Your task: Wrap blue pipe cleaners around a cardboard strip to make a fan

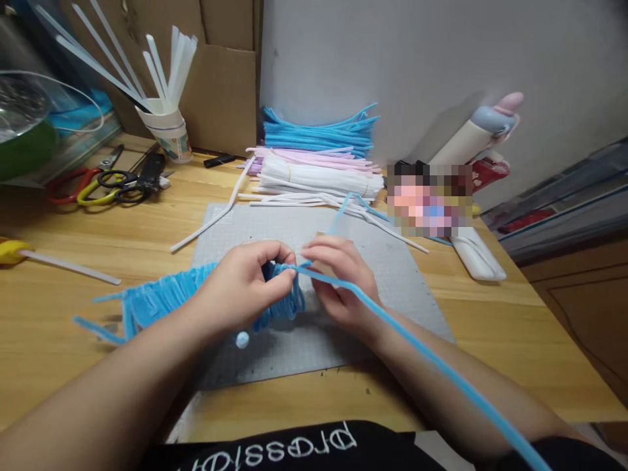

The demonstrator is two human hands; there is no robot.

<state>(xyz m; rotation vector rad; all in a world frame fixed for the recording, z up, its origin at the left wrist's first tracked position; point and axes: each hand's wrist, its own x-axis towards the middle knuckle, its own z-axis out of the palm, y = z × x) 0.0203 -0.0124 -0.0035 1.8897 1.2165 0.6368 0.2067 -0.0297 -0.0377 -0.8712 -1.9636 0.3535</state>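
Observation:
My left hand (245, 281) pinches a blue pipe cleaner between thumb and forefinger, at the right end of a ribbed blue pipe-cleaner piece (169, 291). That piece has loops at its right end and two loose ends sticking out to the left. My right hand (346, 281) is just right of the pinch, fingers bent and apart from the thumb. One long blue pipe cleaner (422, 350) runs from the pinch across this hand to the lower right. Another blue strand (339, 214) rises behind its fingers. A small pale blue ball (242, 339) sits below my left hand.
A grey cutting mat (314, 363) lies on the wooden table (495, 340). Behind it are blue pipe cleaners (318, 134) and white pipe cleaners (318, 176). Scissors (86, 186), a cup of white sticks (169, 134) and a glue gun (12, 252) are left; a white pouch (478, 255) is right.

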